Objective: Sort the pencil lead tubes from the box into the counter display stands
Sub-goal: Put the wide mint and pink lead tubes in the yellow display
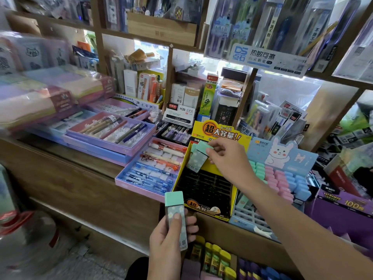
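Nearest the camera, a mint-capped lead tube (174, 207) is clamped upright in the left hand (168, 241), just below the yellow display stand (203, 207). Above that stand's black slots, another mint tube (196, 161) is pinched tilted in the right hand (228, 160).

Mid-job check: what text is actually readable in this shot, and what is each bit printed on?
"热敏可擦": blue-and-white sign hanging from the upper shelf
"超大容量!!" and "1-10": header of the yellow display stand
"1120": white box
"G-5": green box
"100": purple box
Print on the mint tube in the left hand, and all other labels: too small or blurred.
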